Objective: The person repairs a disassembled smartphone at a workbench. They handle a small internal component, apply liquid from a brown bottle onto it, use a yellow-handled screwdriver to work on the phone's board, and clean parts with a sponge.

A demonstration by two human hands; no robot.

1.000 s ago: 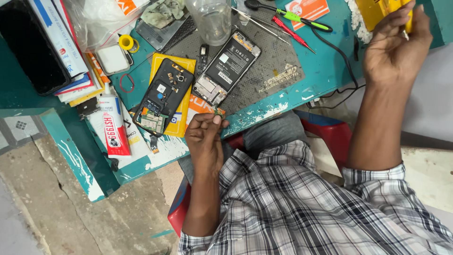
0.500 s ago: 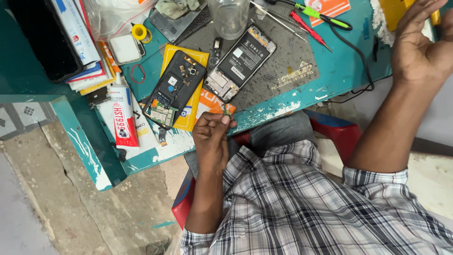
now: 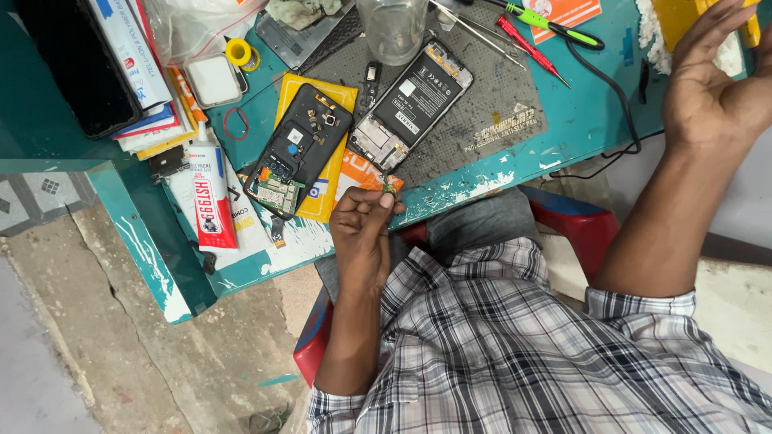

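At the left of the teal bench (image 3: 595,120) lies a white glue tube (image 3: 211,197). Next to it a black phone back (image 3: 297,151) rests on a yellow sheet. Just below, at the bench edge, the left hand (image 3: 363,233) pinches a tiny green part (image 3: 389,189) between its fingertips. An open phone (image 3: 412,106) lies on the grey mat above. Far right, the right hand (image 3: 712,88) is spread wide and holds nothing.

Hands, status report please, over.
Left hand pinching a small part at the bench edge. Right hand open, empty, raised at the far right. Opened phone lies just beyond the part.
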